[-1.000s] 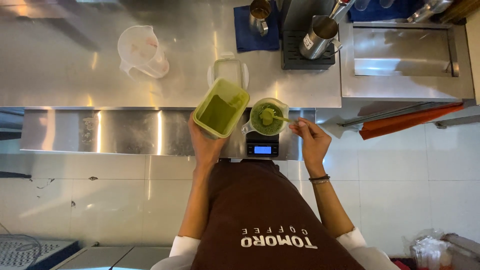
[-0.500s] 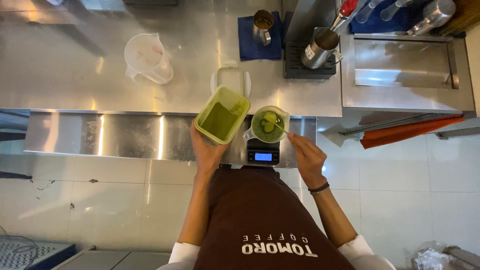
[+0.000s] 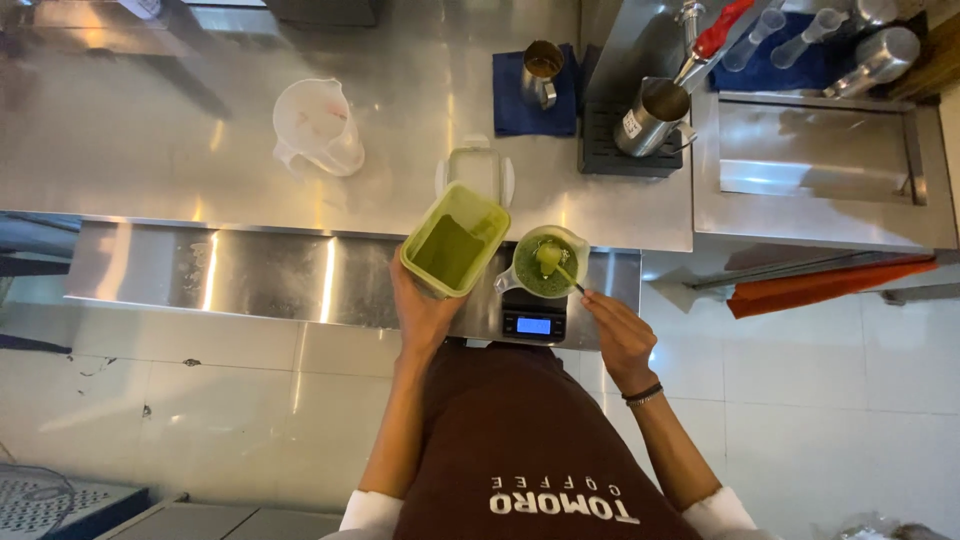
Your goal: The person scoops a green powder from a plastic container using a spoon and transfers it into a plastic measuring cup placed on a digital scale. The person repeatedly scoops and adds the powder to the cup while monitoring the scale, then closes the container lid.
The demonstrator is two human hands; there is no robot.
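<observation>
Green powder tub is the biggest thing in play, a light green rectangular plastic container tipped toward the camera over the front edge of the steel counter. My left hand grips it from underneath, fingers wrapped on the near wall. It looks light, thin-walled and a bit flexy, so I'd judge a squeeze too hard bows the sides; holding low on the base and one long wall seems the safest spot. Loose powder inside shifts when it's tilted, so it probably wants slow moves.

Next down in size, the small pitcher sits on a digital scale just beside the tub, green stuff already in it. Looks like clear plastic with a spout, light enough to skate on the scale platform if bumped.

Smallest is the spoon, its bowl in the pitcher and its thin handle pinched at the far end by my right hand. Stiff, slim, easy to twist; I'd grip nearer the middle for control.

The tub's lid lies flat on the counter just behind it, well apart from the measuring jug.
</observation>
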